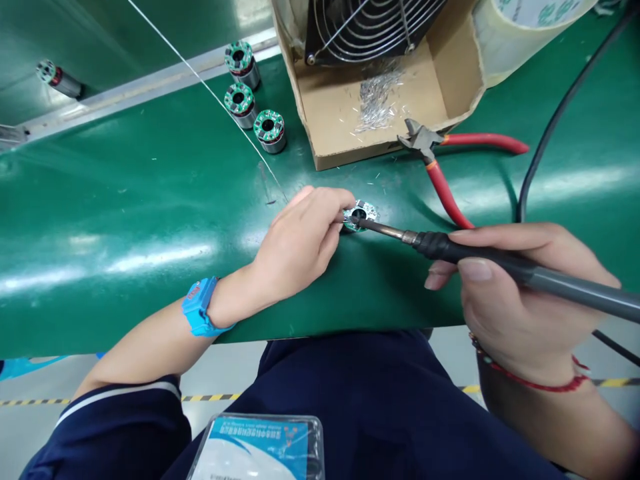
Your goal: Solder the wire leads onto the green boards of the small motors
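Left hand [300,243] fingers pinch the stator [360,215] (on green belt [125,220]); right hand [510,293] fingers grip the soldering iron [500,263].

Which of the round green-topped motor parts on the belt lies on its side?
The far-left motor part, beyond the metal rail. The three beside the cardboard box stand upright, green rings facing up.

Navy short sleeve with white stripe [120,393] near left, navy trousers [370,400]; blue wrist strap [200,308] on left wrist; red cord bracelet [530,380] on right wrist.
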Available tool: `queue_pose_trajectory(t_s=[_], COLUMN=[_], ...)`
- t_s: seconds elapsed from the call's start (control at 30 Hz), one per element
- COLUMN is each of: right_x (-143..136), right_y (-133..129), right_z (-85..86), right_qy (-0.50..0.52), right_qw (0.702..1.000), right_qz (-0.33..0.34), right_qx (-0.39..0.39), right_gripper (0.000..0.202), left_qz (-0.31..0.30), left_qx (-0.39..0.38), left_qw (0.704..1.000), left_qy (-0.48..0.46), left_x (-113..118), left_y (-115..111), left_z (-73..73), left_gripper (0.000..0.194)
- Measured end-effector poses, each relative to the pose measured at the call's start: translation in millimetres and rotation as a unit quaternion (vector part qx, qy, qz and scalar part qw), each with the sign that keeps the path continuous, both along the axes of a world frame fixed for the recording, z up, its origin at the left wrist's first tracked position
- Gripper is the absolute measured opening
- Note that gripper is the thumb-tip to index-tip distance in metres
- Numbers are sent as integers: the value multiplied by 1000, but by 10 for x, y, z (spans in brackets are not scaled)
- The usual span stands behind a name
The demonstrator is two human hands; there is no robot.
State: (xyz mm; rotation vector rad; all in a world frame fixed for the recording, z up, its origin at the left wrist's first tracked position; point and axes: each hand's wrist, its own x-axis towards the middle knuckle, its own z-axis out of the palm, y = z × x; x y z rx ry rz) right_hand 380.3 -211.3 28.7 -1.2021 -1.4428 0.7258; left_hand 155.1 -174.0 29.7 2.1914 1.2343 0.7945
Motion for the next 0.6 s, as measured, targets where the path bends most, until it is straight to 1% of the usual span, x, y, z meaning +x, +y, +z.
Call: queue_pose_trajectory(t_s=[0.1,0.17,0.23,0.3,0.37,0.47,0.53,0.6], right_x=[13,30,55,82,104,108,91,70], right_y=[-11,-25,-38,-45,-39,-3,28,48], right_z=[16,25,35,50,76,146,207,261], right_qy=[-31,-49,-70,-93,-109,-119,-123,-135], right_qw=[999,999,997,995,993,991,988,985], right_qz=[-12,-21,-21,-18,-18,-17,-17,-18], right_qx=[6,-2,-12,-27,-39,-63,-89,-101], right_gripper=[20,20,20,19,19,22,24,27], left_qz=[-11,-9,5,21,22,-27,-52,-55], left_qx=[60,79,54,-2,-64,-112,-121,-125], left_qw=[996,994,997,1000,997,992,991,990], left_qy=[58,70,49,6,-34,-47,-36,-27], left_x=[16,16,2,-25,-52,-67,-55,-35], left_y=[-26,-31,-14,24,73,133,149,152], left_z=[-29,-45,-54,-60,-69,-87,-95,-93], left_gripper=[17,14,14,18,27,46,47,42])
